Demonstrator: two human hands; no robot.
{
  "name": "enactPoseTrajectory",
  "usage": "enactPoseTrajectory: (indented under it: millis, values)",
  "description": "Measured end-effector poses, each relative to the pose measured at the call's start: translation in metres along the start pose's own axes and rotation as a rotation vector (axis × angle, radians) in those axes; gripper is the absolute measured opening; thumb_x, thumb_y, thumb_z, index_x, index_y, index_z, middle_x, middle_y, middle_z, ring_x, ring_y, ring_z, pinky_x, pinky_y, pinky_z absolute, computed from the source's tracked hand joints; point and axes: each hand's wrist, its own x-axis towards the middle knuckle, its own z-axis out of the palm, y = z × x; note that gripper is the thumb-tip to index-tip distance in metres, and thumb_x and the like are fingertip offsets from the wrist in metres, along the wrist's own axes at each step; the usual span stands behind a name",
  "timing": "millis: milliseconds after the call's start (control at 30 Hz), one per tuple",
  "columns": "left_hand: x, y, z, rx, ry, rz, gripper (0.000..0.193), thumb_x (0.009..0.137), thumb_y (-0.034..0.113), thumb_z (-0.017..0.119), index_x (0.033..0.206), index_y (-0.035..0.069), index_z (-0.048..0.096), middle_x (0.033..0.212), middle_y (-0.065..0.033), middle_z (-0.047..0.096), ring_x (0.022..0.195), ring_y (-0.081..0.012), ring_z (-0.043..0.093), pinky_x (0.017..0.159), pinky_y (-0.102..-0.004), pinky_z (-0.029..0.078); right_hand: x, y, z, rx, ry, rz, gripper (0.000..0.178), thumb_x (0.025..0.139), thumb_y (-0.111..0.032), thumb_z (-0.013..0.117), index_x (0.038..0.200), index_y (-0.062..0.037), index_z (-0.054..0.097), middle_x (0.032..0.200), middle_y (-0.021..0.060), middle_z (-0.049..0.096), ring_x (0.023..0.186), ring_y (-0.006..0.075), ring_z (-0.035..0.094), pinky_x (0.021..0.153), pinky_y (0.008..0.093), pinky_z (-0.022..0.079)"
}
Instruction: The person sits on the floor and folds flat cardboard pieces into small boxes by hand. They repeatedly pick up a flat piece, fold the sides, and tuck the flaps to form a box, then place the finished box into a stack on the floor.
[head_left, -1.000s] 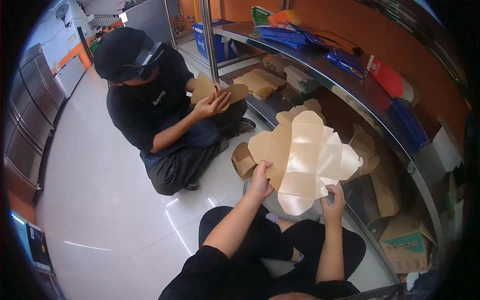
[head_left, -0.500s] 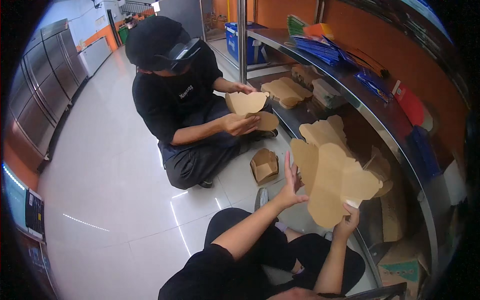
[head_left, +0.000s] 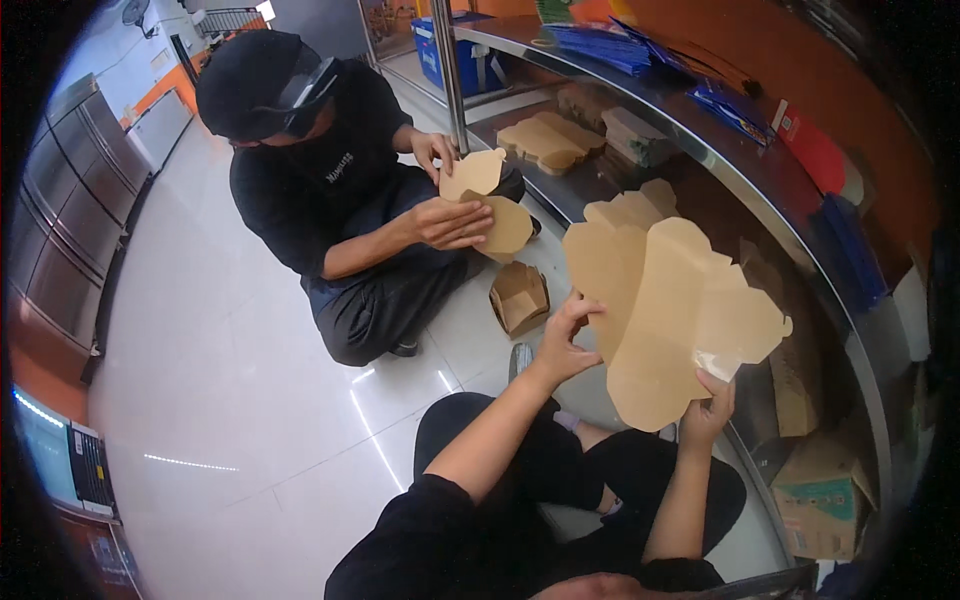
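A flat, partly folded brown paper food box [head_left: 665, 330] is held up in front of me, its flaps spread. My right hand [head_left: 708, 408] pinches its lower right edge, thumb in front, beside a shiny pale patch. My left hand [head_left: 566, 345] is at the left flap, fingers bent onto the flap and thumb near its lower edge. Behind it, more brown box blanks [head_left: 632, 207] show on the lower shelf, partly covered. A folded brown box [head_left: 520, 298] stands open-topped on the floor, left of my left hand.
Across from me a seated person [head_left: 330, 190] in black folds another brown box [head_left: 505, 225] with both hands. A steel shelf [head_left: 640, 85] runs along the right, with blue packets [head_left: 600, 48] on top. A stack of blanks [head_left: 550, 140] and a printed carton [head_left: 820, 500] are below.
My left hand's fingers have gone from spread upright to bent onto the left flap. That flap has tilted up. The other person's box has been turned, and the whole view has shifted.
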Motion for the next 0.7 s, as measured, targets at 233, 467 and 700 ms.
enactPoseTrajectory:
  millis: [233,467,700]
  values:
    - [0.003,0.016,0.014,0.208,-0.083,0.009,0.059,0.059,0.009,0.078,0.109,0.004,0.049,0.123,-0.0203,0.045,0.114,-0.0312,0.048,0.092,-0.0327,0.039,0.003,-0.001,-0.006,-0.051,0.063,0.027,0.022,0.070,0.000,0.067,0.090,-0.0057,0.059,0.095,0.0175,0.057,0.092,0.0304,0.057,0.081,0.0362,0.044]
    - [0.009,0.018,0.003,0.343,-0.049,0.090,0.029,0.051,0.013,0.079,0.071,0.003,0.060,0.107,-0.0226,0.057,0.083,-0.0317,0.061,0.070,-0.0306,0.048,0.005,0.003,-0.010,-0.027,-0.015,0.011,0.016,0.071,0.003,0.063,0.085,-0.0039,0.058,0.093,0.0173,0.058,0.089,0.0305,0.058,0.079,0.0352,0.045]
    - [-0.007,-0.004,0.008,0.250,0.033,0.054,0.049,0.055,0.010,0.080,0.097,0.005,0.054,0.104,-0.0144,0.056,0.094,-0.0257,0.058,0.081,-0.0322,0.045,0.006,0.003,0.004,0.018,0.070,0.013,0.012,0.076,-0.008,0.064,0.081,-0.0023,0.055,0.088,0.0132,0.057,0.082,0.0240,0.057,0.072,0.0314,0.044]
